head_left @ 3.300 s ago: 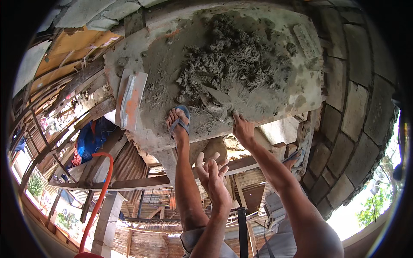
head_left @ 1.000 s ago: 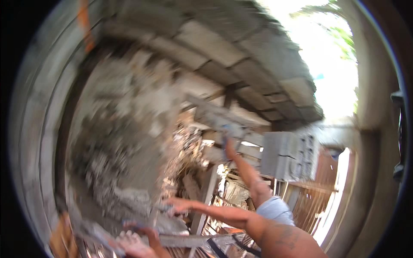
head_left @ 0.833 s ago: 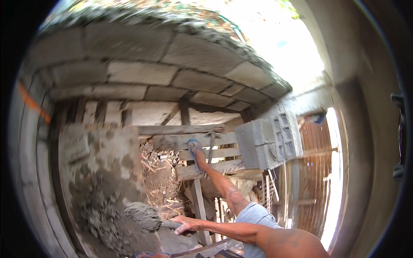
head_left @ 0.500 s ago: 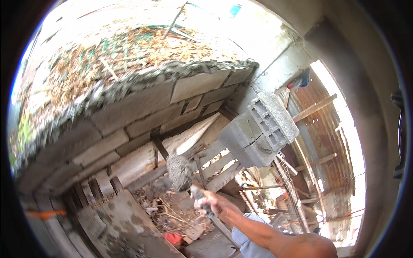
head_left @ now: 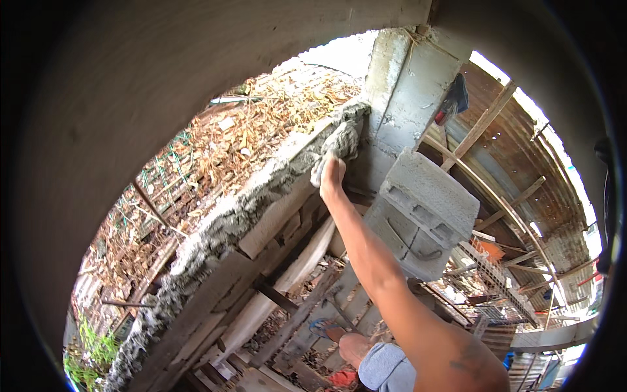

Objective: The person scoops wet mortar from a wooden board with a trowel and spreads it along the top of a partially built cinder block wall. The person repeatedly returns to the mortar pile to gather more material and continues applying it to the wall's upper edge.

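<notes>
Close by, concrete block (head_left: 424,212) rt of arm; column (head_left: 408,91) behind trowel (head_left: 339,147).

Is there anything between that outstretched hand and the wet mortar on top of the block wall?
Nothing visible. The right hand is already at the grey mortar heaped at the wall's far end, beside the concrete column. The stacked hollow blocks stand to the arm's right, off its line. The left hand is out of view.

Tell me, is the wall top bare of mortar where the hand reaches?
No, the right hand presses wet mortar onto the wall top.
</notes>
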Action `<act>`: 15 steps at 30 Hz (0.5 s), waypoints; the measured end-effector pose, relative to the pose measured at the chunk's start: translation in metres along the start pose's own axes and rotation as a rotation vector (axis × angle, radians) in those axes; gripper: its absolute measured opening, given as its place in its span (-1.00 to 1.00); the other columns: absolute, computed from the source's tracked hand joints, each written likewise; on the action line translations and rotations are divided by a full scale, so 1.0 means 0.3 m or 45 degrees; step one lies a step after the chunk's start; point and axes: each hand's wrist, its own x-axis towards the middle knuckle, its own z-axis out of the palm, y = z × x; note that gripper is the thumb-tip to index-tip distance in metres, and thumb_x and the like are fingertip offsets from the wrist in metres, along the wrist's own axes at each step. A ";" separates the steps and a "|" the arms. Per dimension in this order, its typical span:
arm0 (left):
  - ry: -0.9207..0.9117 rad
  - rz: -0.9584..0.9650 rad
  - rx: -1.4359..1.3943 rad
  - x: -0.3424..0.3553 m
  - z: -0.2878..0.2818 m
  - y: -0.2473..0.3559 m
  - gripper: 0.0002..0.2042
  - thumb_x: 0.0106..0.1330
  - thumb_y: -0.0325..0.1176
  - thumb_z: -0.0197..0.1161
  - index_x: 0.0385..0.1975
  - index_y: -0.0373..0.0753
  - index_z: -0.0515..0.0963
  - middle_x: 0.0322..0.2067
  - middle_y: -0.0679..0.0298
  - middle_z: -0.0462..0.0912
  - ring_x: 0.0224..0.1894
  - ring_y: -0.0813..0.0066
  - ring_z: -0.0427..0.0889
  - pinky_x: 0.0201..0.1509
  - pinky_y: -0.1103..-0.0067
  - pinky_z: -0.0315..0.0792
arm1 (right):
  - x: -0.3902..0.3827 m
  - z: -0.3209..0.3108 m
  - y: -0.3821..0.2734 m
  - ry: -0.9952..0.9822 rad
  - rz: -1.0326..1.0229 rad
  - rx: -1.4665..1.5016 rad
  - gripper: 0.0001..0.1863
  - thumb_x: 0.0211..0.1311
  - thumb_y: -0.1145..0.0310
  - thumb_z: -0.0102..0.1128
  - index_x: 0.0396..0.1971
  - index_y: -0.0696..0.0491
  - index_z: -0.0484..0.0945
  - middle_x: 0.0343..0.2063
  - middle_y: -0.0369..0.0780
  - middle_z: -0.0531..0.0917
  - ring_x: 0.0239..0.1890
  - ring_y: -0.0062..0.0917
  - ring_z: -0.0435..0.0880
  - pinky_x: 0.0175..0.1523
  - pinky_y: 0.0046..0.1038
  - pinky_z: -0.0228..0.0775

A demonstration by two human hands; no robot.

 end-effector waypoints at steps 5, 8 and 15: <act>0.038 0.007 0.044 0.003 0.051 0.068 -0.66 0.40 -0.15 0.16 0.08 -0.08 0.32 -0.20 0.23 0.60 -0.28 0.37 0.61 -0.39 0.51 0.47 | 0.281 0.249 -0.032 0.230 0.011 -0.639 -0.75 0.06 0.46 0.13 -0.39 0.36 0.38 -0.59 -0.05 0.57 -0.78 -0.43 0.51 -0.82 -0.45 0.30; 0.068 -0.018 0.056 -0.024 0.043 0.064 -0.66 0.40 -0.15 0.16 0.08 -0.07 0.32 -0.20 0.22 0.60 -0.27 0.36 0.61 -0.39 0.51 0.47 | 0.266 0.314 -0.019 0.266 0.037 -0.921 -0.67 0.14 0.49 0.12 -0.15 0.28 0.28 -0.54 -0.08 0.50 -0.67 -0.55 0.49 -0.66 -0.57 0.44; 0.105 -0.084 0.010 -0.100 -0.040 0.003 -0.66 0.40 -0.16 0.17 0.08 -0.05 0.32 -0.18 0.21 0.60 -0.26 0.33 0.62 -0.39 0.50 0.48 | 0.017 0.360 -0.004 0.159 -0.002 -1.117 -0.53 0.17 0.53 0.15 0.01 0.38 0.20 -0.39 0.01 0.53 -0.53 -0.52 0.55 -0.50 -0.60 0.51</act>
